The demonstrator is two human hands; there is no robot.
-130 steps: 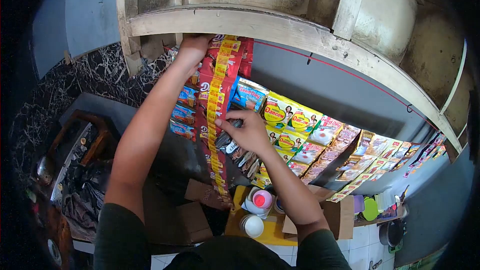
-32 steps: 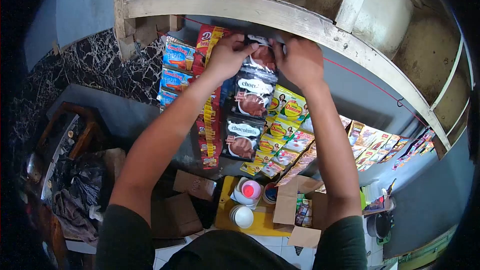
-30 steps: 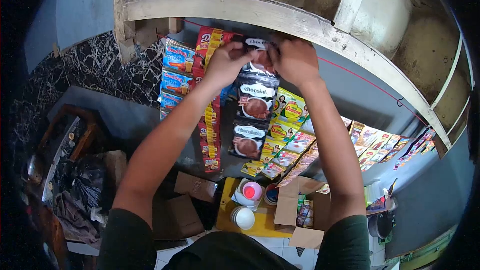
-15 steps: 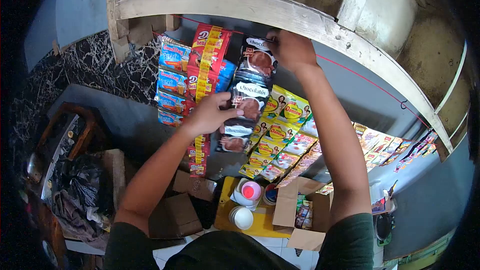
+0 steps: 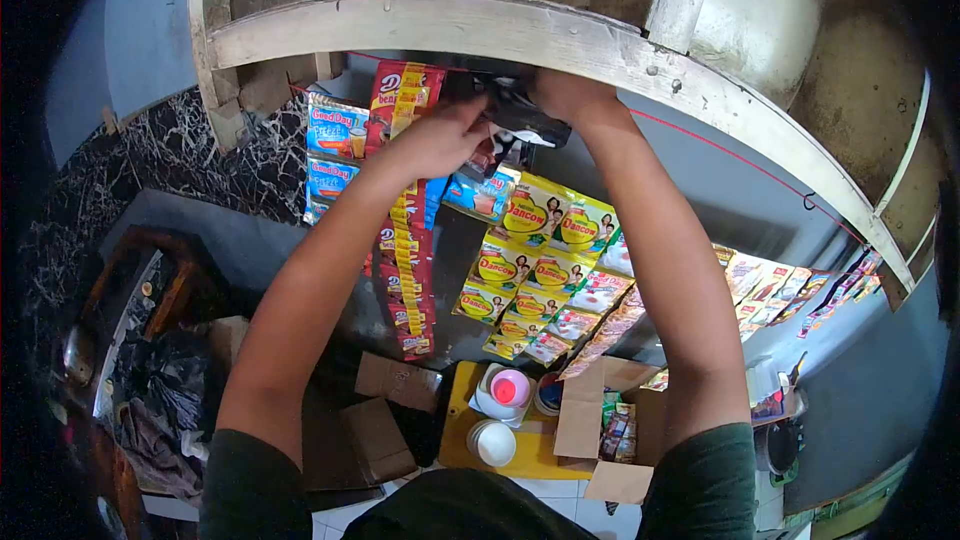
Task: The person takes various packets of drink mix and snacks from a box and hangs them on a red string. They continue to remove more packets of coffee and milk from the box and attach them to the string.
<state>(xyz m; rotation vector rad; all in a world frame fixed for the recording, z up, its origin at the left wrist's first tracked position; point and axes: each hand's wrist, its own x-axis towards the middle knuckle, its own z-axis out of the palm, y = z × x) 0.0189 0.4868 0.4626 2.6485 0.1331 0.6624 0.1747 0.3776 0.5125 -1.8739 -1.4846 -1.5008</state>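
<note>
Both hands are raised to the red line under the wooden shelf. My left hand (image 5: 445, 137) has its fingers closed round the gathered black chocolatos sachet strip (image 5: 485, 155). At the strip's top, against the shelf's lower edge, is my right hand (image 5: 568, 98); its fingertips are hidden in shadow and behind the dark packets. Left of the hands hang a red sachet strip (image 5: 405, 210) with yellow bands and blue Good Day sachets (image 5: 335, 130). Yellow Dancow sachets (image 5: 530, 212) hang just below and to the right.
The wooden shelf (image 5: 420, 22) spans the top. A red string (image 5: 720, 145) runs right to more sachets (image 5: 765, 290). Below are a yellow table (image 5: 455, 420) with a pink cup (image 5: 510, 388) and white bowls (image 5: 492, 443), an open carton (image 5: 580, 420), and a black plastic bag (image 5: 165, 380) at left.
The chocolatos strip has been lifted and bunched up from its hanging position. My left hand has moved up with it, close to my right hand. The view has shifted slightly.
</note>
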